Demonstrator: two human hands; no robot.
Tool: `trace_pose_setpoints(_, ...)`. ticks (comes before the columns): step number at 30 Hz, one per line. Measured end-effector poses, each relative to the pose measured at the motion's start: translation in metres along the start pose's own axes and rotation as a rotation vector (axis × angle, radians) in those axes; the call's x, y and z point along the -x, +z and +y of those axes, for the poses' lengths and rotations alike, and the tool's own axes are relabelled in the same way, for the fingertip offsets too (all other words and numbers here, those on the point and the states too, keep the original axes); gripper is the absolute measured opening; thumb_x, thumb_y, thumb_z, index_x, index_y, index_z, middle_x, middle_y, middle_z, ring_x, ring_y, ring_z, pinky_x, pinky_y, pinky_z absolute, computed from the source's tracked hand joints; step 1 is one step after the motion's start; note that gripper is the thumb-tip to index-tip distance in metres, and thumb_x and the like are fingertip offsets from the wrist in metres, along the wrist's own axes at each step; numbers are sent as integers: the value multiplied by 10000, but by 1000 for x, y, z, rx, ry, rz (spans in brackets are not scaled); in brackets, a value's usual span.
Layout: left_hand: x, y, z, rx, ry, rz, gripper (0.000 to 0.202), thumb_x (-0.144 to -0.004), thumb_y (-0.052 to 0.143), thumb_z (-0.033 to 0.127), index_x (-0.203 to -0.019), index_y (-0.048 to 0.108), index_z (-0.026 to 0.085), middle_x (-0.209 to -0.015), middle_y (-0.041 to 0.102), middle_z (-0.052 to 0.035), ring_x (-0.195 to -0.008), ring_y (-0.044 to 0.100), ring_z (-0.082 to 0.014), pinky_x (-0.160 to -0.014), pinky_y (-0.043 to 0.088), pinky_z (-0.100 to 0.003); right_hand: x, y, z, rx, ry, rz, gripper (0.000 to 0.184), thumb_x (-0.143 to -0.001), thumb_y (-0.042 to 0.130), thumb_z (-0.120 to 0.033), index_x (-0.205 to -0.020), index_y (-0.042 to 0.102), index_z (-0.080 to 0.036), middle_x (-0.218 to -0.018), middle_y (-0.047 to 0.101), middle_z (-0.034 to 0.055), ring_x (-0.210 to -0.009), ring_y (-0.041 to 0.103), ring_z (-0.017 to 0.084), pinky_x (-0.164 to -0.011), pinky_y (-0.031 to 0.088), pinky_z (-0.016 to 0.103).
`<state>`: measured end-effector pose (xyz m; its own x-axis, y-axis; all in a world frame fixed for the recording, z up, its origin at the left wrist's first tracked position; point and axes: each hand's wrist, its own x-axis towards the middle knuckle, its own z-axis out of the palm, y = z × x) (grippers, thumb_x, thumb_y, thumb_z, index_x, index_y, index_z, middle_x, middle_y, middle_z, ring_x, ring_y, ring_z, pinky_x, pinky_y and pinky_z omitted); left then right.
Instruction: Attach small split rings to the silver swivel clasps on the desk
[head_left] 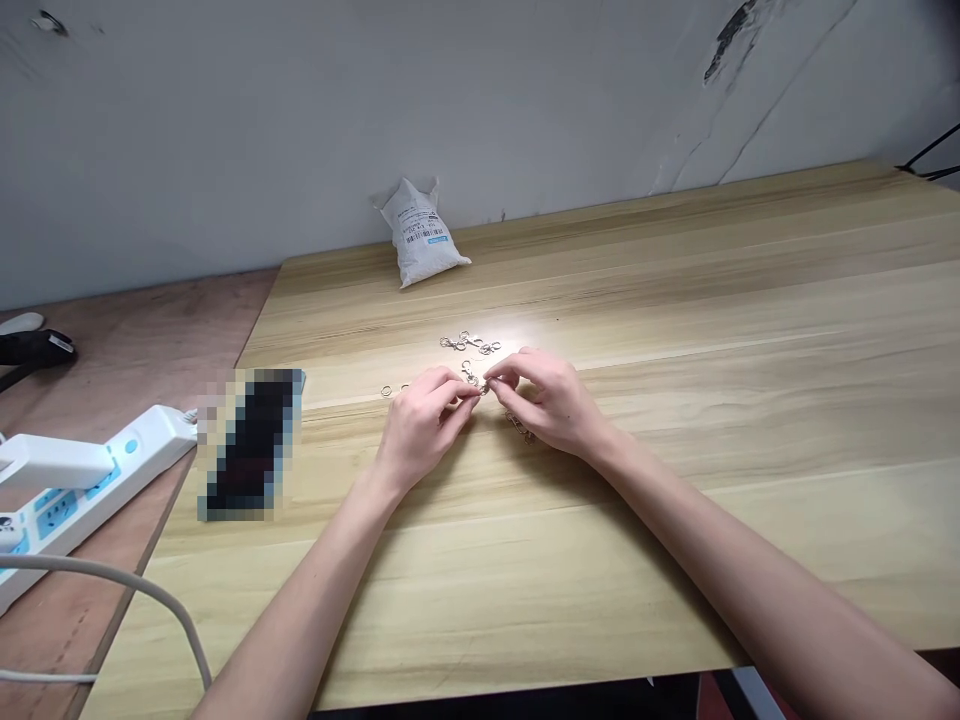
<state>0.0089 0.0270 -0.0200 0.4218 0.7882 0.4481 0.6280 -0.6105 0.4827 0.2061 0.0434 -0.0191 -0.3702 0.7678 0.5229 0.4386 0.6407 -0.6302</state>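
My left hand (422, 418) and my right hand (545, 398) meet at the middle of a light wooden table (675, 330). Both pinch a small silver metal clasp (477, 383) between their fingertips. Several loose metal clasps and rings (470, 343) lie just beyond the hands. Two small rings (394, 390) rest to the left of my left hand. A further metal piece (523, 431) shows under my right palm.
A small white bag (420, 238) with a barcode label stands near the wall. A blurred dark flat object (251, 442) lies at the table's left edge. A white power strip (79, 478) with a cable (142, 592) sits on the reddish table at left.
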Motion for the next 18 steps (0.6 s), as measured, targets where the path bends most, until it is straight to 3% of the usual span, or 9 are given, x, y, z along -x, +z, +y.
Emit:
trace_pose_setpoints(13, 1, -1, 6, -5, -1, -38, 63, -882, 573, 153, -877, 634, 166, -866, 642, -33, -741, 592, -135, -667, 469, -264, 0, 0, -1, 38, -10, 32, 108, -883, 540, -153, -853, 640, -181, -699, 646, 20, -656, 563, 156, -689, 421, 296)
trace_pose_setpoints(18, 0, 0, 7, 16, 24, -25, 50, -867, 569, 153, -850, 614, 168, -841, 638, -30, -712, 584, -128, -643, 466, -256, 1, 1, 0, 48, 50, -11, 103, -879, 546, -176, -850, 644, -189, -674, 618, 9, -640, 537, 148, -667, 405, 284)
